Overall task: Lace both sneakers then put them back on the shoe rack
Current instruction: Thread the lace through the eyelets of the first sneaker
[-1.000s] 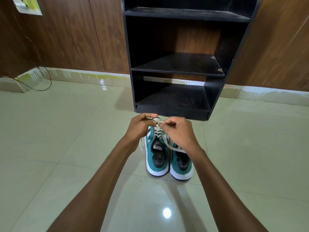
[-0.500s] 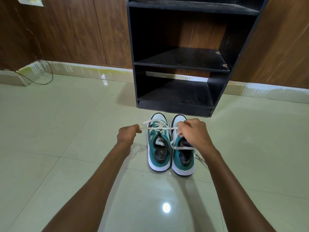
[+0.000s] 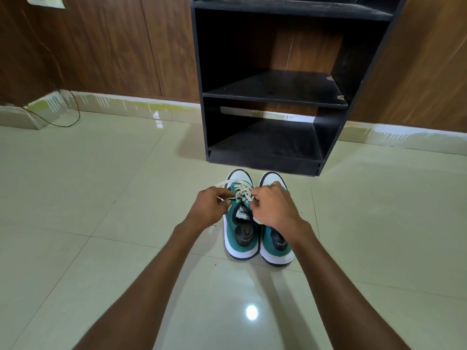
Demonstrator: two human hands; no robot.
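Lacing: two hands (image 3: 207, 207) (image 3: 274, 207), two sneakers (image 3: 240, 231) (image 3: 276, 245)

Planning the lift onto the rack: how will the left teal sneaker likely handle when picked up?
The left teal sneaker probably stays rigid, given its thick white sole. Its white lace looks floppy and may dangle. The glossy floor tiles suggest it would slide if pushed.

both hands (image 3: 241, 208) pinch lace (image 3: 242, 193) over left sneaker (image 3: 239, 228)

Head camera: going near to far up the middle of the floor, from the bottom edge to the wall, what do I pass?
Bright ceiling-light reflection on the glossy tile → white heels of the teal sneaker pair → both hands at the white lace → black open shoe rack → brown wood-panel wall.
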